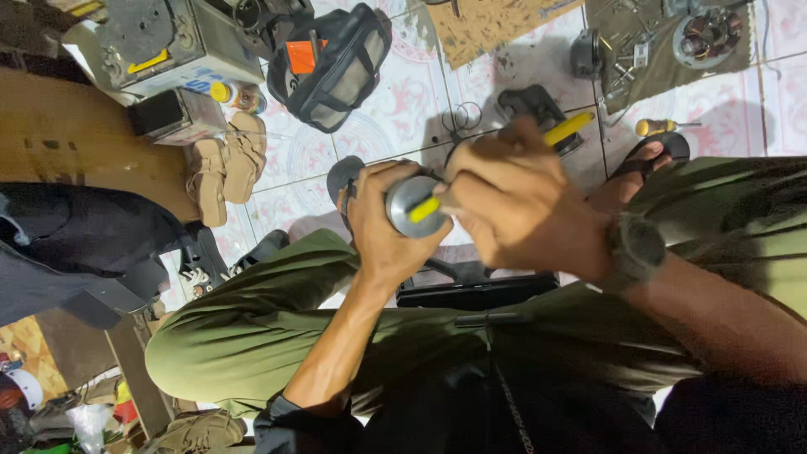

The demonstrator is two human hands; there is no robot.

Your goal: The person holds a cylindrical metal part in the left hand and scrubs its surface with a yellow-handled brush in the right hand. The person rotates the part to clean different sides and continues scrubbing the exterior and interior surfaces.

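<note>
Head view: left hand (382,223) clasps metal cylinder (412,204); right hand (504,197) grips yellow-handled screwdriver (565,129).

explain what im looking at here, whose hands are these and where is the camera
The camera is worn on a person's head and looks down at their own lap and hands, so the floor appears at the top. The person sits in olive green trousers. Their left hand grips a round grey metal cylinder part. Their right hand, with a dark wristwatch on the wrist, holds a yellow-handled screwdriver whose yellow shaft reaches the part's face. On the patterned white tiled floor lie a black bag with an orange patch, tan sandals, another yellow-handled tool and a cloth with small metal parts.
</note>
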